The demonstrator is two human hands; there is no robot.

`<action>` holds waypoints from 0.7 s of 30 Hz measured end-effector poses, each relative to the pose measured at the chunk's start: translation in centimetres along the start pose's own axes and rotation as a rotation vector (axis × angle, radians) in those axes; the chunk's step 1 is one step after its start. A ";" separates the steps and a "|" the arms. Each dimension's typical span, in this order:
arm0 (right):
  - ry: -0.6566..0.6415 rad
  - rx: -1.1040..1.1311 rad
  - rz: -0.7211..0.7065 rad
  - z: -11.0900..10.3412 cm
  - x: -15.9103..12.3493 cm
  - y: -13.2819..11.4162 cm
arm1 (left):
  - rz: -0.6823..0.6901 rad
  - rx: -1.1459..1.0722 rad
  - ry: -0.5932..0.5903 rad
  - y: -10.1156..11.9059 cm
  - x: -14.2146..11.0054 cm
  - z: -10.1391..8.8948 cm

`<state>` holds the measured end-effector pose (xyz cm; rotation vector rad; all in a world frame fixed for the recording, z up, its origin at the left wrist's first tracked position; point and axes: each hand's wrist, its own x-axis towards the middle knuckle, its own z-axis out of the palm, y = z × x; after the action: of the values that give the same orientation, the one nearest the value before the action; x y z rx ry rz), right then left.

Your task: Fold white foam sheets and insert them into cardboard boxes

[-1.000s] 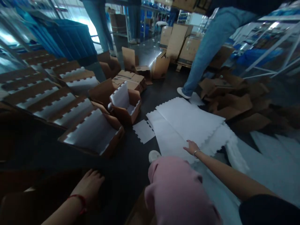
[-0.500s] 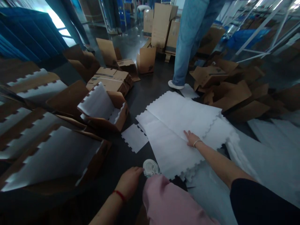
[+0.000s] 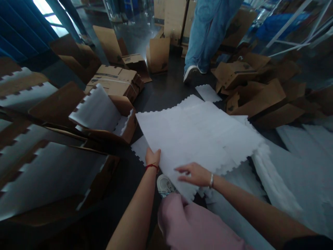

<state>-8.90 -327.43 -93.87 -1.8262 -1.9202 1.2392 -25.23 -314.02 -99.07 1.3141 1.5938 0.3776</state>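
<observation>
- The left hand [image 3: 153, 157], a red string at its wrist, sits low of centre, its grip closed on the near edge of the foam sheet [image 3: 197, 137].
- The right hand [image 3: 194, 174], with a silver bangle, is open, fingers spread, right at the sheet's lower edge; whether they touch it, I can't tell.
- The sheet is white with notched edges and fills the middle of the frame, its near edge between the two hands.
- Just left of it stands an open carton [image 3: 104, 118] lined with the same foam; more lined cartons crowd the left side.
- Below the hands are a pink cloth [image 3: 187, 222] and a white shoe [image 3: 165, 185].
- Flattened cardboard [image 3: 249, 93] is heaped at the right, and a white foam pile [image 3: 275, 177] lies at lower right.
- At top centre, a co-worker [image 3: 205, 34] in jeans stands on the dark floor [image 3: 161, 86].
</observation>
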 end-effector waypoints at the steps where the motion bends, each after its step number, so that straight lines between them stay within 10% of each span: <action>1: 0.128 -0.027 0.050 -1.1 1.7 1.8 | 0.027 0.066 0.028 0.4 0.2 -0.5; 4: 0.406 -0.318 0.222 -3.6 7.3 8.7 | 0.115 0.201 0.055 3.2 0.4 -0.2; 10: 0.259 -0.619 0.369 -0.9 13.2 17.4 | 0.220 0.457 0.037 9.4 1.0 4.3; 21: 0.349 -0.593 0.362 0.5 13.2 18.4 | 0.207 0.202 0.224 2.1 -1.5 -4.1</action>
<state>1.27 -318.05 -111.87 -2.5597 -1.9309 0.3692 -27.55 -313.19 -94.87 1.6469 1.7199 0.5164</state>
